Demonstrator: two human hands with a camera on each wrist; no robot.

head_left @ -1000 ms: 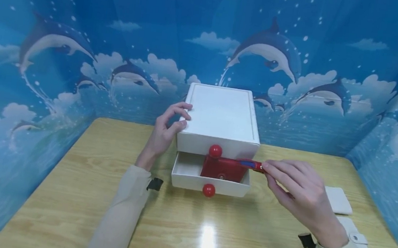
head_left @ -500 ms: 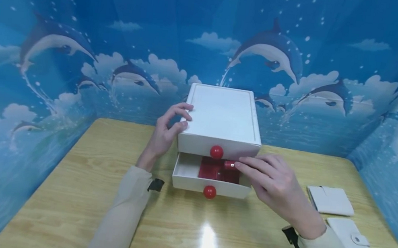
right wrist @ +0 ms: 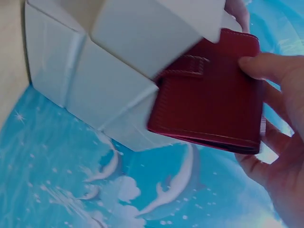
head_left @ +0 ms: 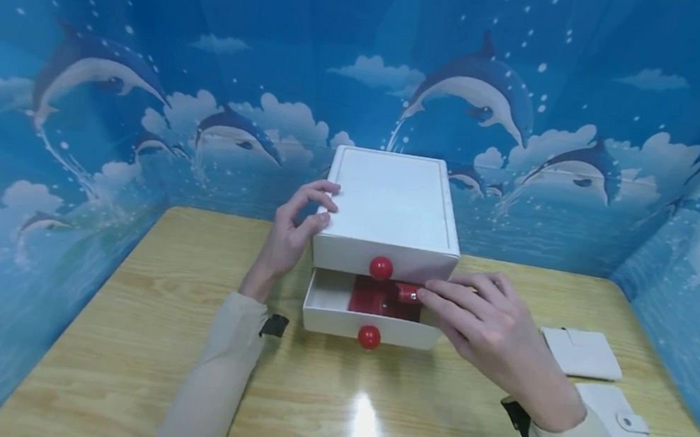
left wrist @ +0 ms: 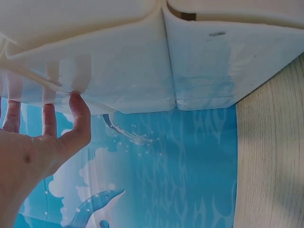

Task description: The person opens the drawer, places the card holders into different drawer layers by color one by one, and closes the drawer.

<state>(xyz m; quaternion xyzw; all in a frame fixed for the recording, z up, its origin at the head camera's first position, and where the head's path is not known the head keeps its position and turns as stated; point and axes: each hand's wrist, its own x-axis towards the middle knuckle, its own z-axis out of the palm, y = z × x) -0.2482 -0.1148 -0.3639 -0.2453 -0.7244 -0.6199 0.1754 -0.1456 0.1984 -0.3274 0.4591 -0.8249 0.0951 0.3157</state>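
A white two-drawer box [head_left: 393, 198] with red knobs stands on the table, its lower drawer [head_left: 329, 322] pulled out. Inside that drawer lies a red wallet [head_left: 364, 295]. My right hand [head_left: 492, 333] pinches a second red wallet [head_left: 406, 293] at the drawer's right side, below the upper drawer. The right wrist view shows the thumb on this wallet's face [right wrist: 209, 104], fingers behind it. My left hand [head_left: 291, 230] rests its fingertips against the box's left side and top edge; in the left wrist view the fingers [left wrist: 80, 118] touch the white wall.
Two white wallets, one farther back [head_left: 582, 353] and one nearer [head_left: 619, 428], lie on the wooden table [head_left: 183, 343] at right. A blue dolphin-print curtain [head_left: 245, 58] encloses the table's back and sides.
My right hand has moved left, bringing the held red wallet over the lower drawer, then shifted only slightly. The left hand stays on the box.
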